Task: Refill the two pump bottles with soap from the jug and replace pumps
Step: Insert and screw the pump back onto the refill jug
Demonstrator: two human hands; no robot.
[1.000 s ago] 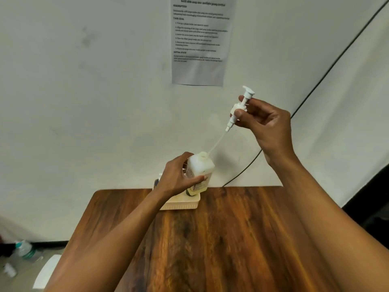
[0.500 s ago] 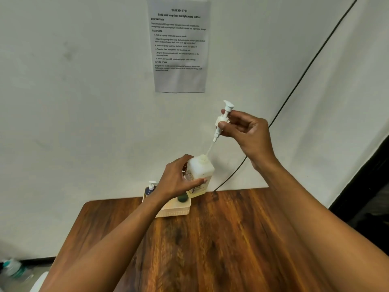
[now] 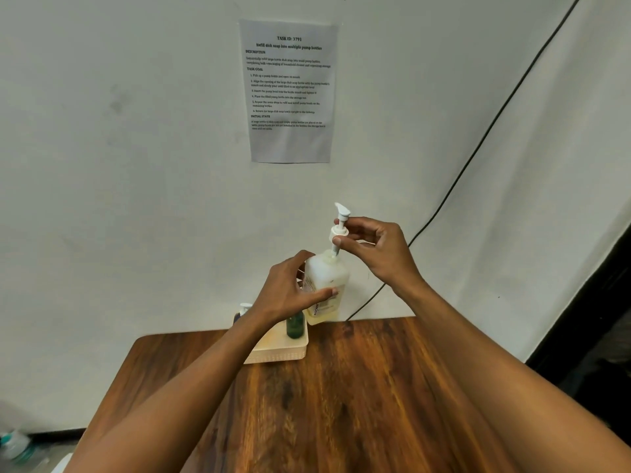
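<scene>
Behind a glossy, streaked wooden table (image 3: pixel 358 404) and under a printed sheet (image 3: pixel 290 90) on the pale wall, the left hand (image 3: pixel 290 295) wraps its fingers round a squarish translucent pump bottle (image 3: pixel 326 285) of yellowish soap, held above the table's far edge. The right hand (image 3: pixel 375 250) pinches the white plastic pump (image 3: pixel 339 230) at its collar, its stem partly down the neck, not yet seated or screwed. Judging by the cream ribbed basket (image 3: pixel 283 353), holding 1 dark green bottle (image 3: pixel 294 326) and another pump-topped one (image 3: pixel 243 310), little seems left.
</scene>
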